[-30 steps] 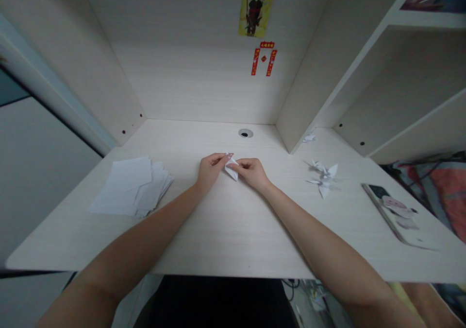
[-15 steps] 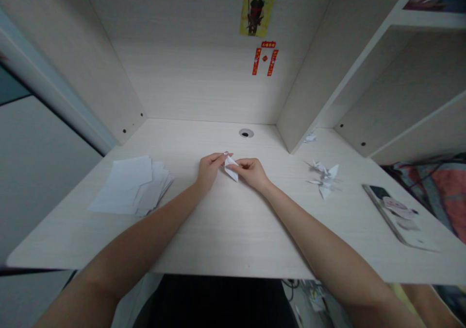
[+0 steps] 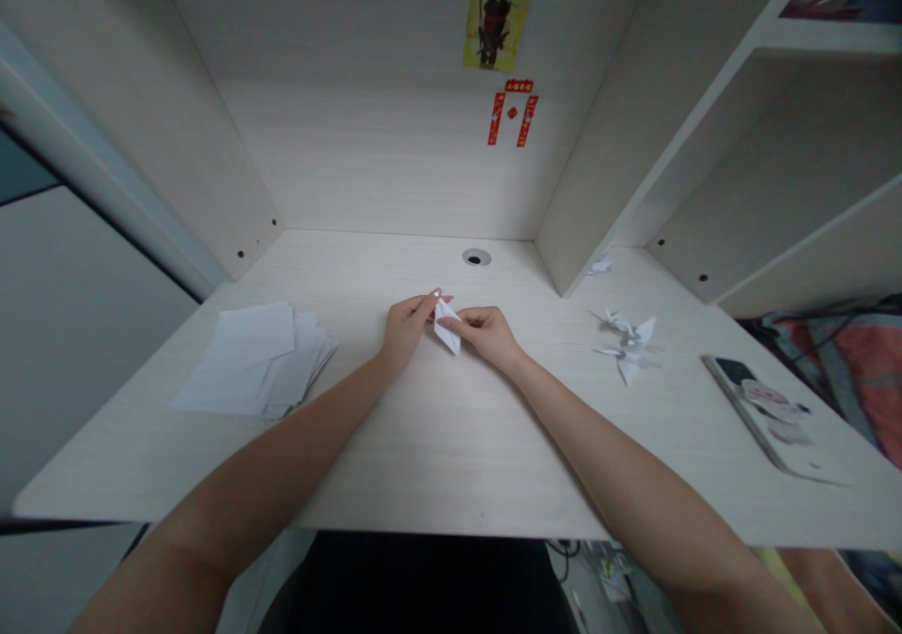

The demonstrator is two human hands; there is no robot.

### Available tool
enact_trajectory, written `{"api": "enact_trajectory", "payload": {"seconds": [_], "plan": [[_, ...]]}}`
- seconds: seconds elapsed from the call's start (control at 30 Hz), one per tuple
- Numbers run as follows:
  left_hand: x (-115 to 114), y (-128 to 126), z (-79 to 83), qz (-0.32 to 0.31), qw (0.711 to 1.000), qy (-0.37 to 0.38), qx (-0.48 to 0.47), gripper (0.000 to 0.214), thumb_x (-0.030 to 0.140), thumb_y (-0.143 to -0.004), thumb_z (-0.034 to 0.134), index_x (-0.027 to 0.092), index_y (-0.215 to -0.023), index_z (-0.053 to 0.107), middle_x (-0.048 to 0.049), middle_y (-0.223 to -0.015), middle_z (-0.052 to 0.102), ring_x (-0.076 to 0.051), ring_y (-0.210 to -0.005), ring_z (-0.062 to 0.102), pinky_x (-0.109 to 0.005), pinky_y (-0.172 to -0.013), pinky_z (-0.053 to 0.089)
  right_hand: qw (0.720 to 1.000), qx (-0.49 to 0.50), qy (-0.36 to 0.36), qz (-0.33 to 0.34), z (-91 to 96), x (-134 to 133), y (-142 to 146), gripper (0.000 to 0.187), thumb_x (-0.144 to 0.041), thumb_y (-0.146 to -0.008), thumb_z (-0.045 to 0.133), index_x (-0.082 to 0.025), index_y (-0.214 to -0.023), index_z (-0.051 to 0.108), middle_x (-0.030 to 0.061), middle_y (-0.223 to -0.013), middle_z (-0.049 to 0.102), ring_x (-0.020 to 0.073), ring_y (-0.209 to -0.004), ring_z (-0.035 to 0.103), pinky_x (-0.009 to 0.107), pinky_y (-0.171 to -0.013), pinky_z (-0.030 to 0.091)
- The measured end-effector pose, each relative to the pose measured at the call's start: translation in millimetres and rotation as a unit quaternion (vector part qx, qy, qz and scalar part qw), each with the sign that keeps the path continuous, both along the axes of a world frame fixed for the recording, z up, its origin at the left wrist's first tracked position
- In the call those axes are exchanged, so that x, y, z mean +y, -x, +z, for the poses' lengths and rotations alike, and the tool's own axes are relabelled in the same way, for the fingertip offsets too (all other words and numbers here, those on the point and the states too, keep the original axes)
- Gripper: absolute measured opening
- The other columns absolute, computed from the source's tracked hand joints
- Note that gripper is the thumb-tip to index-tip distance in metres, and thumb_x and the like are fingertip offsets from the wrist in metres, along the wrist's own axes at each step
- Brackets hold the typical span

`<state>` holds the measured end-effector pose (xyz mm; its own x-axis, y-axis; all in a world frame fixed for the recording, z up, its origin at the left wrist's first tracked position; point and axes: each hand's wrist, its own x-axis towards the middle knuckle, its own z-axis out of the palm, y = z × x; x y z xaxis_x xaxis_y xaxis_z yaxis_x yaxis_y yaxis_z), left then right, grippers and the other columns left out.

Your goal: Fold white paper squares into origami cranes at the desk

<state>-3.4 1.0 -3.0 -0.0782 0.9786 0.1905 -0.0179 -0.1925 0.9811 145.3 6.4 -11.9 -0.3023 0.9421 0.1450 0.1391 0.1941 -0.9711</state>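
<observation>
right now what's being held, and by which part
A folded white paper piece, pinched by the left hand at its top tip and the right hand at its side.

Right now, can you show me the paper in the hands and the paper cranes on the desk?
Folded white paper (image 3: 446,326), head view, middle of the folded piece.
Paper cranes (image 3: 627,359), head view, body of the nearer crane.

**Folded paper (image 3: 446,326) is being held over the desk (image 3: 423,446)**
Stacked sheets (image 3: 254,362) are being kept left of the left hand (image 3: 407,326); paper cranes (image 3: 626,347) (two of them) are being kept right of the right hand (image 3: 488,333).
</observation>
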Motion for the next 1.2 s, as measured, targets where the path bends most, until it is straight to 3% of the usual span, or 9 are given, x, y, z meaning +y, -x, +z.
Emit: {"api": "enact_trajectory", "payload": {"seconds": [0.2, 0.47, 0.73, 1.07, 1.2], "plan": [[2, -1, -4.2, -0.085, 0.996, 0.017, 0.004, 0.031, 0.040, -0.066, 0.072, 0.017, -0.087, 0.074, -0.0056, -0.087, 0.072, -0.019, -0.079, 0.064, -0.030, -0.076, 0.047, 0.999, 0.031, -0.006, -0.015, -3.7, 3, 0, 0.045, -0.057, -0.063, 0.067, -0.013, -0.061, 0.064, -0.0017, -0.054, 0.045, 0.0079, -0.053, 0.031, 0.023, -0.050, 0.023], [0, 1, -3.2, -0.064, 0.998, 0.000, 0.013, 0.024, 0.040, -0.070, 0.068, 0.016, -0.071, 0.072, -0.0049, -0.085, 0.072, -0.020, -0.087, 0.063, -0.032, -0.084, 0.045, 1.000, 0.015, -0.008, -0.005, 1.6, 1, 1, 0.048, -0.060, -0.062, 0.066, -0.013, -0.059, 0.061, -0.0023, -0.054, 0.040, 0.0077, -0.053, 0.030, 0.023, -0.048, 0.021], [0, 1, -3.8, -0.050, 0.999, 0.008, -0.011, 0.025, 0.042, -0.069, 0.068, 0.017, -0.068, 0.072, -0.0031, -0.078, 0.071, -0.020, -0.086, 0.063, -0.031, -0.084, 0.043, 1.000, 0.010, -0.010, 0.008, 8.6, -3, 1, 0.047, -0.059, -0.062, 0.067, -0.013, -0.055, 0.058, -0.0033, -0.052, 0.035, 0.0067, -0.051, 0.026, 0.024, -0.047, 0.018], [3, 1, -1.9, -0.001, 1.000, 0.014, -0.022, 0.028, 0.044, -0.065, 0.071, 0.017, -0.060, 0.068, 0.0005, -0.061, 0.062, -0.013, -0.065, 0.055, -0.026, -0.068, 0.042, 1.000, 0.004, 0.007, 0.030, 2.0, -1, 0, 0.045, -0.056, -0.064, 0.068, -0.012, -0.060, 0.061, -0.0022, -0.054, 0.042, 0.0070, -0.052, 0.029, 0.023, -0.048, 0.022], [5, 2, -4.6, 0.012, 0.999, 0.029, -0.034, 0.030, 0.046, -0.066, 0.070, 0.016, -0.062, 0.068, -0.0010, -0.064, 0.064, -0.013, -0.065, 0.055, -0.026, -0.067, 0.041, 0.999, 0.002, 0.016, 0.039, 1.6, -2, 2, 0.048, -0.060, -0.063, 0.066, -0.012, -0.060, 0.062, -0.0026, -0.053, 0.044, 0.0067, -0.051, 0.030, 0.023, -0.047, 0.021]]}}
